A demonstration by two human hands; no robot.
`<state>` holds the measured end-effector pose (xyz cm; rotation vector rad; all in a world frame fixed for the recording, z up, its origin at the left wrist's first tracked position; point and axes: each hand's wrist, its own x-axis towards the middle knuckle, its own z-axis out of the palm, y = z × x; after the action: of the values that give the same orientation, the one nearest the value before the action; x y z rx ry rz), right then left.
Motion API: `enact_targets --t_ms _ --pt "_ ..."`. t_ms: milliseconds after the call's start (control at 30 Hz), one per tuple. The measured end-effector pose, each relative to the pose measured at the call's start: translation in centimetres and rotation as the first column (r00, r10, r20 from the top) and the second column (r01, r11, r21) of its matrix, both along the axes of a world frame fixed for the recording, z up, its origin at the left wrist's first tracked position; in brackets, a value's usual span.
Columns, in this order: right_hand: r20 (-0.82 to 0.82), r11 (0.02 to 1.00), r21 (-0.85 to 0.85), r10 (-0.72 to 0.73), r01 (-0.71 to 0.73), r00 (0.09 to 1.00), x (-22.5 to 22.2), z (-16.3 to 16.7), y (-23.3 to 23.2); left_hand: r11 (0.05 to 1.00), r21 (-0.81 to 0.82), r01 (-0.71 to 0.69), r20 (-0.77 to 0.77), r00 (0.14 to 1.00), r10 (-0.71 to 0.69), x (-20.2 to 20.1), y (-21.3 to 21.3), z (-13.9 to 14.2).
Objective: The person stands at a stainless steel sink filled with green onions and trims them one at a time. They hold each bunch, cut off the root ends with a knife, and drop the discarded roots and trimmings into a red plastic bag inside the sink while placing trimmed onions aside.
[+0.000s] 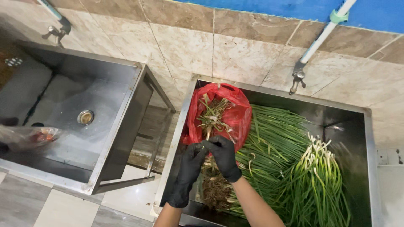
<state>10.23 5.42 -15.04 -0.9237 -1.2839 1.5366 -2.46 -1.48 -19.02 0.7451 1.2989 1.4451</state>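
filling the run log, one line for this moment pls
left hand gloved, at green onions | right hand gloved, touching left | red bag of trimmings behind | steel sink

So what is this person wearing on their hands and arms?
Both hands wear thin black disposable gloves, a snug, slightly shiny kind that ends just past the wrist. The left hand and the right hand match. Above the gloves the forearms are bare: no sleeves reach into view, and no watch, band or jewellery shows. The gloves carry no visible markings.
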Motion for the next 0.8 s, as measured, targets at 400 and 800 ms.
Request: enact_targets --t_ms 400,800 --pt "-0.099 0.998 -0.064 -0.005 -0.001 0.995 0.6 0.8 -0.2 1.000 -0.005 -0.010 -0.018 1.000 0.010 1.4 0.1 1.8" --pt "0.004 0.981 0.155 -0.116 0.113 0.993 0.8 -2.4 0.1 0.994 0.056 0.097 0.102 0.990 -0.102 1.6 0.3 1.6"
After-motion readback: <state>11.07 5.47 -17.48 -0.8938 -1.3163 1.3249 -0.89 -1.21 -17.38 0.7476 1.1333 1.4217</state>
